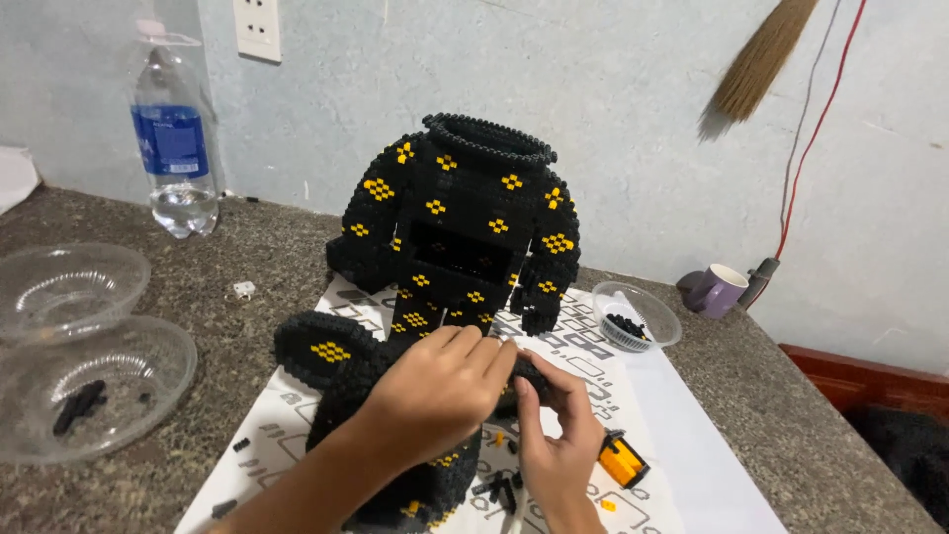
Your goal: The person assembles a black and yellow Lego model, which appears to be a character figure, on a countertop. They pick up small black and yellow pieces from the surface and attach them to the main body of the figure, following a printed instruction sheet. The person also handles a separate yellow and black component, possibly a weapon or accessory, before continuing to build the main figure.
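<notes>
Nearest the lens: left hand [440, 391], fingers curled down over the top of a black brick lump [395, 465], gripping it. Right hand [557, 445] just beside, fingertips pinched on the lump's upper edge under the left fingertips; whether a loose brick sits in the pinch, cannot tell.

Lump: black small-brick build with yellow diamond marks, standing on a printed sheet [593, 371] directly beneath both hands. Rounded flap [316, 346] with one yellow mark juts out beyond the left knuckles. Handling, as judged: rigid yet brittle, liable to shed bricks or split along a layer if squeezed or lifted by the flap; fairly heavy for its bulk; studded faces give good grip. Best hold low on the solid flanks, palms spread, not the thin upper rim.

Below the right fingers: loose black bricks [499, 489], orange-and-black piece [623, 460].

Past the fingertips: black torso [460, 222] with collar and sleeves, upright on the sheet. Right of it: small clear bowl [638, 316] of black bits, purple mug [717, 289].

Well left of the left hand: two clear bowls [89, 371], water bottle [176, 148].
</notes>
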